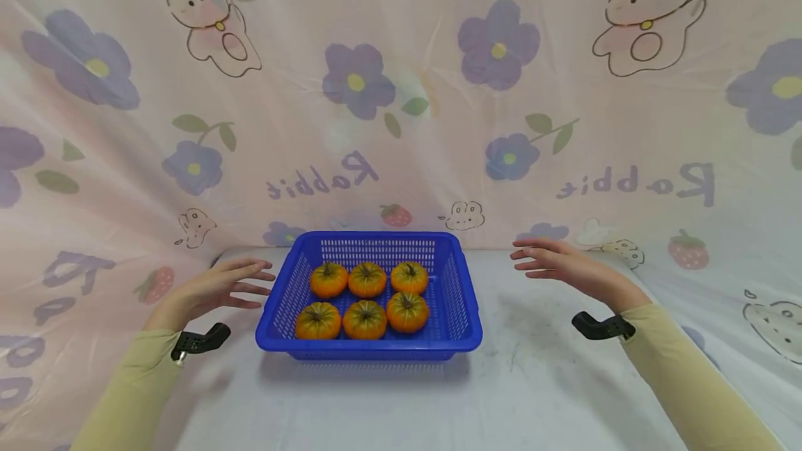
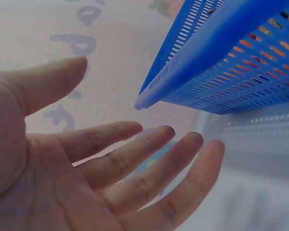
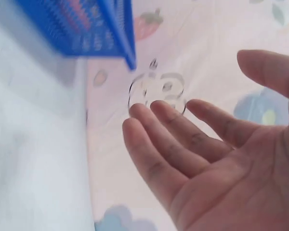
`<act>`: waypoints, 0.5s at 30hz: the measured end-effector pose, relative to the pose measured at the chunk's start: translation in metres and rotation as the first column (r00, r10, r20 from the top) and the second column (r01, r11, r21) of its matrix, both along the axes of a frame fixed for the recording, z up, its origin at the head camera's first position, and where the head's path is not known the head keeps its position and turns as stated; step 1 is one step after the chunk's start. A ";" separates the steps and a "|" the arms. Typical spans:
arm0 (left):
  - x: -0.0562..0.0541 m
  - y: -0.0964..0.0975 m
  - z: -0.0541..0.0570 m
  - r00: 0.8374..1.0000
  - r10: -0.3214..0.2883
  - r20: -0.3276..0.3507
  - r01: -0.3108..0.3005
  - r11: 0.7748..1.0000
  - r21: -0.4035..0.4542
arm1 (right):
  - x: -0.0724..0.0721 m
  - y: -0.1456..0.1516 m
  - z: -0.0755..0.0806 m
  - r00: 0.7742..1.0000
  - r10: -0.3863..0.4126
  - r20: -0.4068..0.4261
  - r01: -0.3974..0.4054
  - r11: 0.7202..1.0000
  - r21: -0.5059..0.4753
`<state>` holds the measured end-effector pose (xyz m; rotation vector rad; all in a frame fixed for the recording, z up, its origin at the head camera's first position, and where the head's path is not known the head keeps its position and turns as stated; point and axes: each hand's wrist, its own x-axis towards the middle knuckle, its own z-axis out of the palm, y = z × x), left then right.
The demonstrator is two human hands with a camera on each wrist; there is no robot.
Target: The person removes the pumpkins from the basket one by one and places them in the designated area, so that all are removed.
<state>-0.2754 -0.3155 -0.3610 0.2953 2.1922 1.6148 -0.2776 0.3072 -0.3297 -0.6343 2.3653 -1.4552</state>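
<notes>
A blue plastic basket (image 1: pixel 370 345) with slotted walls stands on the white table, holding several small orange pumpkins (image 1: pixel 365 319) in two rows, their stems upward. To its left is my left hand (image 1: pixel 222 287), fingers spread and relaxed, nothing in it. In the left wrist view this hand (image 2: pixel 115 173) lies just short of the basket's rim (image 2: pixel 183 57). My right hand (image 1: pixel 567 266) hovers right of the basket, farther from it, with fingers extended and the palm bare. The right wrist view shows the right hand (image 3: pixel 207 154) apart from the basket's corner (image 3: pixel 123 43).
Behind and at the sides hangs a pale pink curtain (image 1: pixel 426 138) printed with flowers, rabbits and strawberries. The white tabletop (image 1: pixel 401 409) runs in front of the basket and to both sides. Each wrist carries a black camera mount (image 1: pixel 202 341).
</notes>
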 end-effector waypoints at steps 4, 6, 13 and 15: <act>-0.002 0.003 0.000 1.000 -0.020 0.000 0.020 1.000 -0.004 | 0.000 -0.015 0.006 0.999 0.026 0.031 -0.024 0.999 -0.046; -0.002 0.005 0.001 1.000 -0.027 0.001 0.027 1.000 -0.012 | -0.001 -0.023 0.008 0.998 0.042 0.044 -0.040 0.997 -0.061; -0.003 0.011 0.001 1.000 -0.026 0.009 0.026 0.999 -0.023 | -0.006 -0.049 0.014 0.993 0.090 0.073 -0.081 0.990 -0.119; -0.003 0.014 0.000 1.000 -0.018 0.008 0.018 0.999 -0.033 | -0.008 -0.057 0.015 0.992 0.094 0.079 -0.083 0.987 -0.136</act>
